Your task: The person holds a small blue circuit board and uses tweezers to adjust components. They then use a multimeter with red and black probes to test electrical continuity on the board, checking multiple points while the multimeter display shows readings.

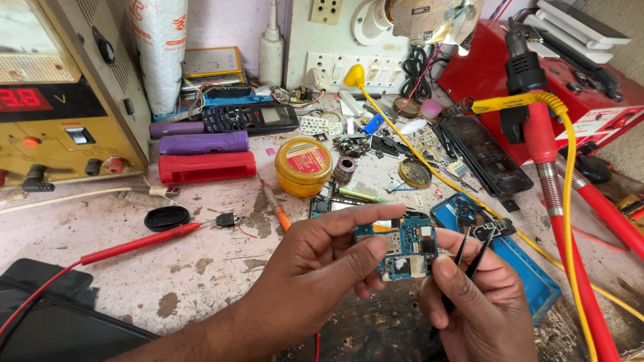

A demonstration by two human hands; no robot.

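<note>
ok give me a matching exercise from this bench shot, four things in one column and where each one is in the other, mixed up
Things:
1. blue circuit board
2. black tweezers
3. round yellow tin
4. red test probe

Places:
a. lying on the bench, left of both hands
b. pinched in the left hand
c. standing on the bench beyond the hands, right of the red case
d. held in the right hand, tips up beside the board

Pairs: 1-b, 2-d, 3-c, 4-a
</note>
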